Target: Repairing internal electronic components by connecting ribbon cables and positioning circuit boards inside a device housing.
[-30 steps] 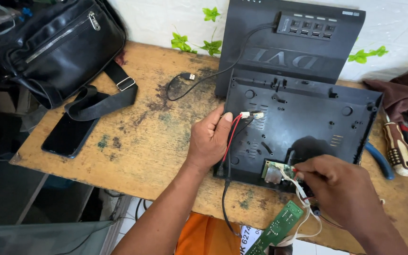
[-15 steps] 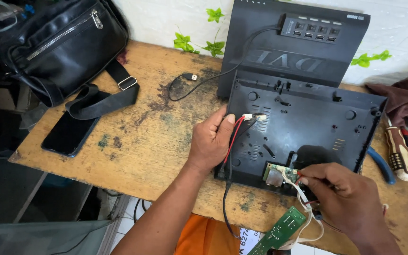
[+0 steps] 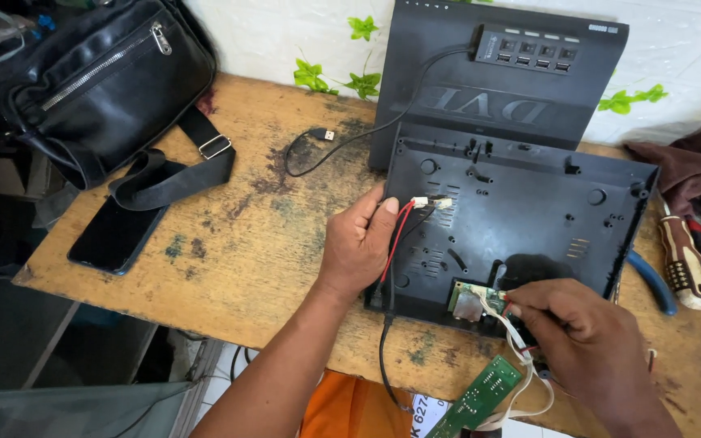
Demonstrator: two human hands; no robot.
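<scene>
While the worn tabletop [image 3: 229,268] carries one open black casing [image 3: 521,219], the left hand [image 3: 359,243] pins red and black wires [image 3: 395,235] against its edge. The right hand [image 3: 586,341] pinches a small circuit board [image 3: 474,298] at the casing's near rim; seating it seems the step, needing careful alignment. One green board [image 3: 480,396] dangles below; two screwdrivers [image 3: 695,259] lie aside.

A dark phone [image 3: 115,237] lies screen-up and unlit at the table's left edge below the bag strap, and a white printed label [image 3: 429,411] peeks out under the table's front edge.
</scene>
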